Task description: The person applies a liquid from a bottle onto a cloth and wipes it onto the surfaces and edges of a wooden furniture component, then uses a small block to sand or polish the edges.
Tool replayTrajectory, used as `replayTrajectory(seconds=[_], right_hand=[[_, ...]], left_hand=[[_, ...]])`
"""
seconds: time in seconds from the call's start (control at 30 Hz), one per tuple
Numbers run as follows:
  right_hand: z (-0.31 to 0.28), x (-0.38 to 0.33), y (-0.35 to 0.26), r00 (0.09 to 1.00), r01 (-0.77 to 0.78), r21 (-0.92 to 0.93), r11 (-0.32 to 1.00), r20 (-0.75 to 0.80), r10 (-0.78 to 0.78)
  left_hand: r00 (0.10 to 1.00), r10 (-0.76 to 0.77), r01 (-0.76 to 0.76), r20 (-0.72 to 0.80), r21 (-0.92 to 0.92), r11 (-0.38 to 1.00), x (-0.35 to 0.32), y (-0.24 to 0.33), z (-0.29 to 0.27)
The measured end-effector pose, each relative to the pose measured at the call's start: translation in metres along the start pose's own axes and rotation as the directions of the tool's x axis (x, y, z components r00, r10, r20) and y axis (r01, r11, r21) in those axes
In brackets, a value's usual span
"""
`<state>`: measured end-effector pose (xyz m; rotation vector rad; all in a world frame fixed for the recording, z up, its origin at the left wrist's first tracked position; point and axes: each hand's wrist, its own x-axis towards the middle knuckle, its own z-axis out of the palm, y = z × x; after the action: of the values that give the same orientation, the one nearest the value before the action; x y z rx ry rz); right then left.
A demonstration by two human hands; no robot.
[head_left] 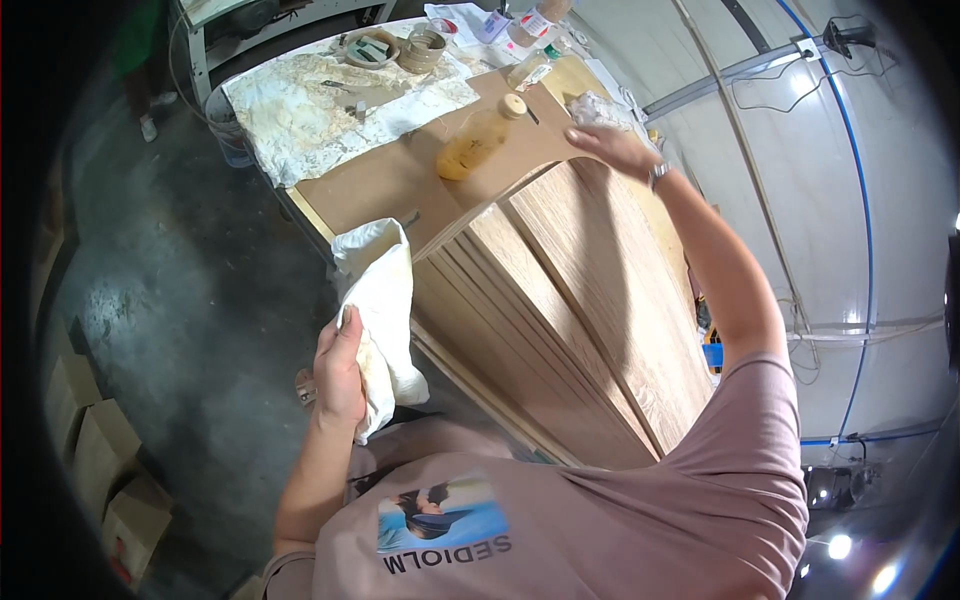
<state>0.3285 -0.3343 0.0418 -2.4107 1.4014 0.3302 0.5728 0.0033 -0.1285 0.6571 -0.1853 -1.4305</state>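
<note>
My left hand is closed around a crumpled white rag, held up beside the near left edge of a stack of wood-grain panels. My right hand reaches out to the far end of the top panel and lies flat on it, fingers spread, with a watch on the wrist. Just beyond those fingers sits a second crumpled pale cloth. A plastic bottle of amber liquid lies on its side on the brown board, to the left of my right hand.
A stained white sheet covers the bench's far part, with tape rolls and small bottles behind it. Cardboard boxes stand on the concrete floor at lower left. A white wall with cables runs along the right.
</note>
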Motion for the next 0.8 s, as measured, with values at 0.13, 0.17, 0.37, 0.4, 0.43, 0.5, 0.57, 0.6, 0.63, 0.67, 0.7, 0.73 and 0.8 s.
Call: replayTrajectory(seconds=[0.13,0.17,0.37,0.4,0.43,0.5,0.57,0.6,0.63,0.67,0.7,0.73,0.8], right_hand=[[0.055,-0.025,0.032,0.944,-0.058,0.079,0.995,-0.32,0.081],[0.056,-0.028,0.014,0.908,-0.134,0.076,0.988,-0.391,0.153],[0.056,-0.013,-0.029,0.875,-0.216,0.032,0.976,-0.437,0.208],[0.054,-0.011,-0.028,0.876,-0.227,0.042,0.973,-0.429,0.223],[0.055,-0.009,-0.029,0.879,-0.232,0.054,0.971,-0.417,0.233],[0.057,-0.008,-0.024,0.873,-0.217,0.052,0.975,-0.437,0.218],[0.057,-0.014,-0.011,0.877,-0.21,0.081,0.974,-0.426,0.224],[0.056,-0.014,-0.013,0.878,-0.222,0.073,0.972,-0.419,0.232],[0.056,-0.012,-0.014,0.879,-0.225,0.068,0.972,-0.417,0.232],[0.057,-0.012,-0.012,0.875,-0.238,0.066,0.969,-0.419,0.243],[0.058,-0.012,-0.01,0.871,-0.252,0.063,0.966,-0.419,0.255],[0.058,-0.011,-0.01,0.875,-0.255,0.056,0.965,-0.412,0.255],[0.062,-0.016,-0.017,0.854,-0.21,0.112,0.971,-0.462,0.238]], left_hand=[[0.999,-0.033,0.033,0.032,-0.01,0.999,0.002,-0.008,-0.007],[0.999,-0.016,0.016,0.028,0.01,1.0,0.005,-0.007,-0.005],[0.947,0.138,-0.211,0.289,0.24,0.948,0.033,0.016,0.045],[0.934,0.102,-0.237,0.342,0.378,0.895,0.038,0.024,0.064],[0.921,0.062,-0.266,0.384,0.508,0.819,0.043,0.03,0.076],[0.687,0.381,-0.723,0.619,0.528,0.445,0.068,0.002,0.071],[0.692,0.423,-0.721,0.584,0.581,0.377,0.064,-0.026,0.052],[0.777,0.358,-0.629,0.517,0.632,0.453,0.061,-0.033,0.035],[0.85,0.282,-0.525,0.446,0.671,0.524,0.062,-0.04,0.015],[0.901,0.212,-0.426,0.378,0.68,0.597,0.066,-0.038,0.007],[0.96,0.042,-0.246,0.278,0.755,0.608,0.066,-0.036,-0.001],[0.906,0.187,-0.415,0.38,0.705,0.575,0.064,-0.032,0.011],[0.692,0.421,-0.722,0.587,0.546,0.425,0.056,-0.017,0.053]])
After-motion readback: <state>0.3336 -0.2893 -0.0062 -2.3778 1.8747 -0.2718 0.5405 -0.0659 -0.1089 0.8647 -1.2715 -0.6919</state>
